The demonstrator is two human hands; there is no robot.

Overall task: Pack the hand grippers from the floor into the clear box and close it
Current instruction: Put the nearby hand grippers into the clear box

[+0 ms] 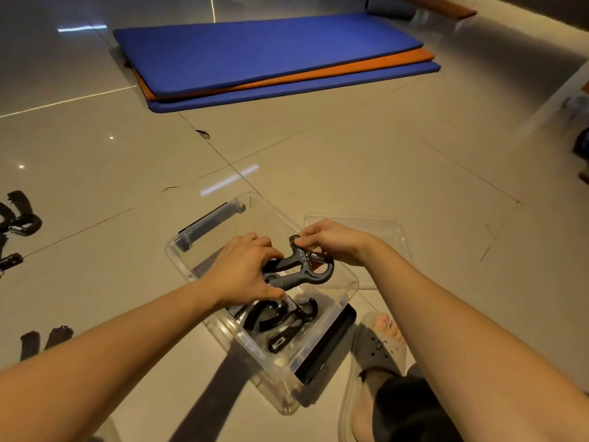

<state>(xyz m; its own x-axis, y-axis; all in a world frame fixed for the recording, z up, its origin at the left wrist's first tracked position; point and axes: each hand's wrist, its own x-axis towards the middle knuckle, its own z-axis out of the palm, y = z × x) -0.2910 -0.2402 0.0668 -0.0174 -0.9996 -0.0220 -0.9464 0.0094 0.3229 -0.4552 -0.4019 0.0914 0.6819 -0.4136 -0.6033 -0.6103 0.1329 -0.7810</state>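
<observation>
Grey hand gripper (298,269); blue, orange mats (267,52); seemingly beige floor (350,161).

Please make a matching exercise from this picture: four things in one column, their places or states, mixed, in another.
Things: 1 clear lid; 2 top blue mat; 3 grey hand gripper; 4 clear box.
States: A held by left hand and right hand; B open, black hand gripper inside; C on an orange mat; D on the floor beside the box.
Pairs: 1-D, 2-C, 3-A, 4-B.

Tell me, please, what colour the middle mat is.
The middle mat is orange, clearest in the head view.
</observation>
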